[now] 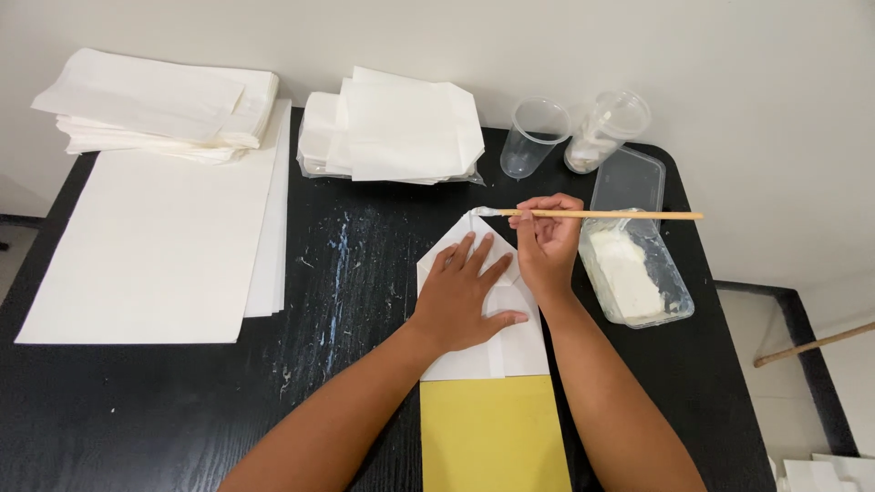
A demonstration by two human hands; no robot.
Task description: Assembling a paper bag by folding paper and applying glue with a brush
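Left hand (465, 296): flat, fingers spread, pinning the folded white paper (497, 342) at frame centre.
Right hand (547, 241): pinched around a thin brush (602, 215), tip at the paper's peak.
Paste tub (679, 301): just right, within easy dipping reach.

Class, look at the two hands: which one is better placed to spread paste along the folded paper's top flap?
Probably the right hand: it holds the brush there, while the left hand presses the folded paper flat.
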